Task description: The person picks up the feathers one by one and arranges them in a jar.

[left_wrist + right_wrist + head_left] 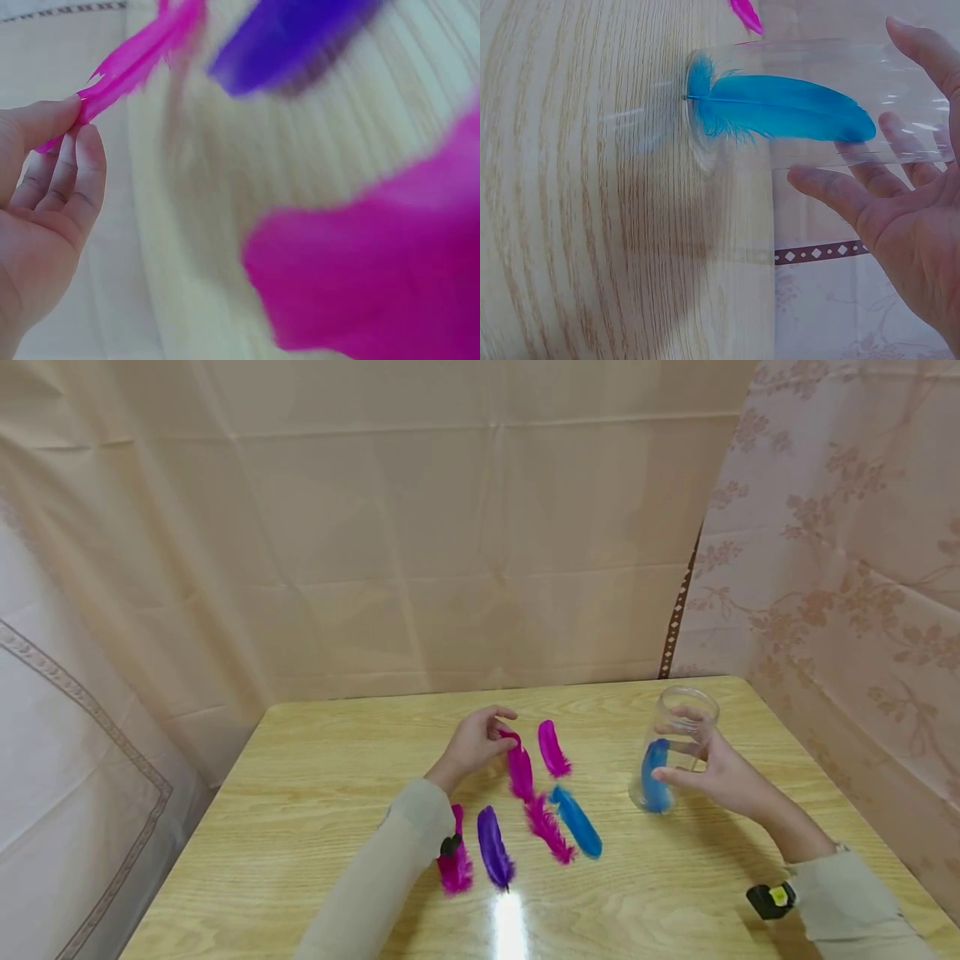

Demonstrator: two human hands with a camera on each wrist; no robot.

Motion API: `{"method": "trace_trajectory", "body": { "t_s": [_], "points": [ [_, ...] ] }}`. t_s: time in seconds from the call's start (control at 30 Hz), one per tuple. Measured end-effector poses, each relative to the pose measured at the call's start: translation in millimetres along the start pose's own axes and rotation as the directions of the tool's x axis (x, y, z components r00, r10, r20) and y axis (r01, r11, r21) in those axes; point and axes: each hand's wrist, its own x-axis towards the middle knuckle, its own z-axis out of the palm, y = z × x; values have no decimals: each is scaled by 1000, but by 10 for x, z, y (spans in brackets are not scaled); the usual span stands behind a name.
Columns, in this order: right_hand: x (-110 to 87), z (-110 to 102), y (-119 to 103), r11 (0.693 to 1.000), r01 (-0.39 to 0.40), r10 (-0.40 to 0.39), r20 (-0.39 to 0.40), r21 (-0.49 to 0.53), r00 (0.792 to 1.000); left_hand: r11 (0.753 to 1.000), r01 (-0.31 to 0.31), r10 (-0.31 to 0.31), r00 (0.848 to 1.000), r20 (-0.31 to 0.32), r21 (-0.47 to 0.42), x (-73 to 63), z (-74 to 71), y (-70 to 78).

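Note:
My left hand point(478, 742) pinches a pink feather point(521, 774) by its end, between thumb and forefinger; in the left wrist view the feather point(127, 71) stretches up from the fingertips. My right hand point(716, 768) holds a clear jar point(647, 727) round its side, fingers behind and thumb in front. Inside the jar stands a blue feather point(795, 109), its fluffy quill end at the jar's bottom. The jar's base seems to touch the table.
On the wooden table point(322, 827) lie a purple feather point(495, 847), another blue feather point(577, 824), and pink feathers at the back point(553, 749), in the middle point(551, 832) and beside the left sleeve point(455, 870). Cloth curtains point(480, 527) hang behind the table.

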Motion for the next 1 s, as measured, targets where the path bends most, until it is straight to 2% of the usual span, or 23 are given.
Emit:
{"method": "trace_trajectory", "body": {
  "t_s": [0.17, 0.47, 0.73, 1.0],
  "points": [
    [-9, -5, 11, 1000, 7, -7, -2, 5, 1000, 998, -8, 9, 1000, 15, -60, 11, 46, 167],
    [11, -1, 47, 1000, 5, -5, -2, 23, 1000, 986, -56, 60, 998, 16, -159, 48, 105, 317],
    [73, 38, 74, 1000, 11, -11, 10, 25, 1000, 978, -20, 21, 1000, 3, -207, 47, 112, 396],
    [88, 26, 47, 1000, -1, 1, 3, 8, 1000, 964, 2, 8, 999, 34, -265, 77, 133, 430]
  ]
}}
